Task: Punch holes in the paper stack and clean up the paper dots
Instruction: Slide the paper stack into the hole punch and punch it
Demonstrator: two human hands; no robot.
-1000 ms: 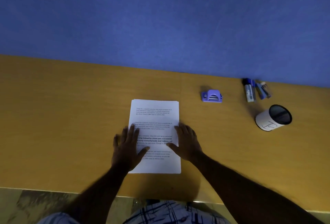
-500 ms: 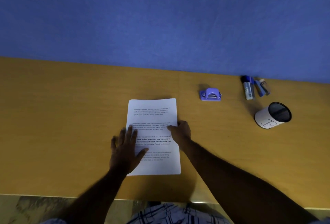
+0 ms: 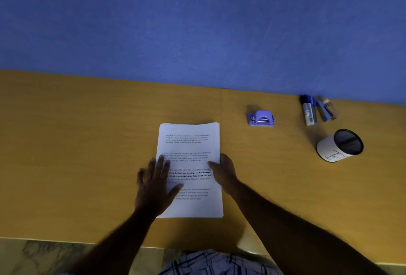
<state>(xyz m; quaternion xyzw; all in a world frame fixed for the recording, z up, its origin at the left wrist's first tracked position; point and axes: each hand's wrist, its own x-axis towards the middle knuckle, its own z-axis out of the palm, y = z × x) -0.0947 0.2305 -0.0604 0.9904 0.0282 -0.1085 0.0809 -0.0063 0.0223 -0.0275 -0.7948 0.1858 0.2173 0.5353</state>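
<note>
A white paper stack (image 3: 189, 143) with printed text lies flat on the wooden table (image 3: 77, 147), straight in front of me. My left hand (image 3: 153, 184) rests flat on the stack's left edge, fingers spread, holding nothing. My right hand (image 3: 226, 172) is at the stack's right edge, thumb on top of the sheets and fingers curled around the edge. A small purple hole punch (image 3: 261, 118) sits on the table beyond the stack to the right, apart from both hands. No paper dots are visible.
Several blue markers (image 3: 316, 110) lie against the blue wall (image 3: 197, 22) at the back right. A white cup with a dark mesh inside (image 3: 338, 146) lies tilted in front of them. The table's near edge runs just above my lap.
My right hand slid from lying flat on the stack to its right edge and curled around it. The left hand stayed on the left edge.
</note>
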